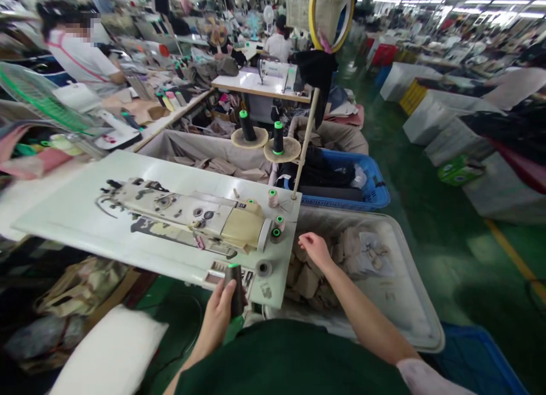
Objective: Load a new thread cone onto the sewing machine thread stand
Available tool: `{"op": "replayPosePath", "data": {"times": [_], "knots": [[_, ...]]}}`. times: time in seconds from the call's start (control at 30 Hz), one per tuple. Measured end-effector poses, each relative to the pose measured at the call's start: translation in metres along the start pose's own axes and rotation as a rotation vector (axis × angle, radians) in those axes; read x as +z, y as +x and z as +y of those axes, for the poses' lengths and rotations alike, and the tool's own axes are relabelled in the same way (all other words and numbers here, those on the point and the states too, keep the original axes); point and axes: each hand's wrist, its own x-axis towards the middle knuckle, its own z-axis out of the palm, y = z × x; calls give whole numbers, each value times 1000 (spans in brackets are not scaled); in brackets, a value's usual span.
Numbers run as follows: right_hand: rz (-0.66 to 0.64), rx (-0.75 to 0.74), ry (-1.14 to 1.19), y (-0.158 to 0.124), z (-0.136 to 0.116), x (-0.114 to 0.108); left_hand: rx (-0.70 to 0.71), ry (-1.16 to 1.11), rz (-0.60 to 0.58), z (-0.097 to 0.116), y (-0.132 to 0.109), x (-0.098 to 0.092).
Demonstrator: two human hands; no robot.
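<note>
Now left hand (218, 314) clasps thread cone (235, 290) (upright).

Her left hand (219, 315) is curled shut near the body; the right hand (314, 247) stretches forward, fingers loosely bent.
</note>
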Motion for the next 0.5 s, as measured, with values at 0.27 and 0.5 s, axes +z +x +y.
{"op": "replayPosePath", "data": {"times": [0.27, 0.5], "knots": [[92, -220, -169, -4, -33, 45, -104, -61, 145, -20, -28, -47], [-264, -674, -435, -85, -50, 111, -154, -114, 293, -25, -6, -94]]}}
